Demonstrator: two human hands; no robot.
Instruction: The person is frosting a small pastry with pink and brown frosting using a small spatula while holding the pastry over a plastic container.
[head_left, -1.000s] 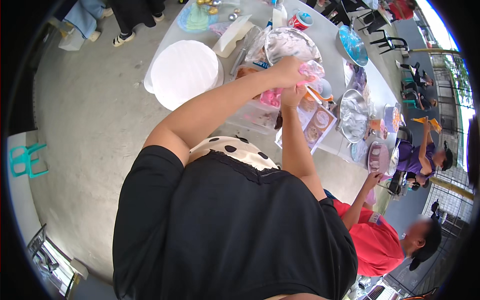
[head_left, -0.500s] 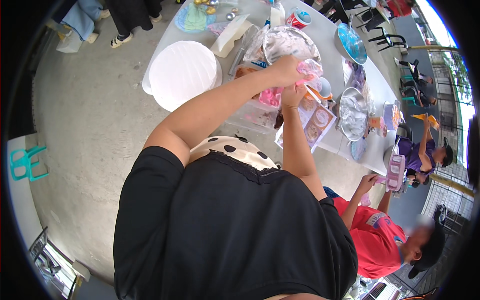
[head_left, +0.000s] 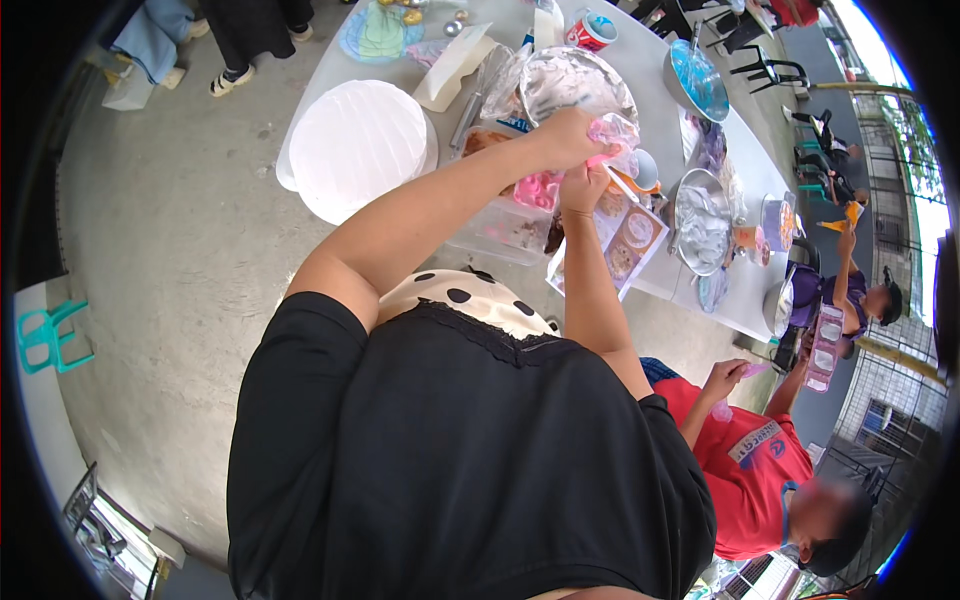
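Note:
My left hand (head_left: 568,138) is closed round a clear plastic bag with pink icing (head_left: 614,132), just over the near side of a metal bowl. My right hand (head_left: 583,188), closed as well, grips the lower part of the same bag right below the left. Pink stuff in a plastic container (head_left: 538,190) shows beside my right hand, partly covered by my arms. Smeared with white cream, the large metal bowl (head_left: 578,82) stands beyond my hands. To the left sits a round cake covered in white icing (head_left: 355,150).
Printed picture sheets (head_left: 632,245) lie by my right forearm. Farther right are a metal bowl of white cream (head_left: 702,225) and a bowl with blue icing (head_left: 697,82). A red tin (head_left: 592,32) stands at the back. A person in red (head_left: 750,470) holds a pink tray (head_left: 824,348) at the right.
Both my hands stay on the bag with hardly any movement. The view has shifted slightly. At the right, the person in red has moved the pink tray farther right.

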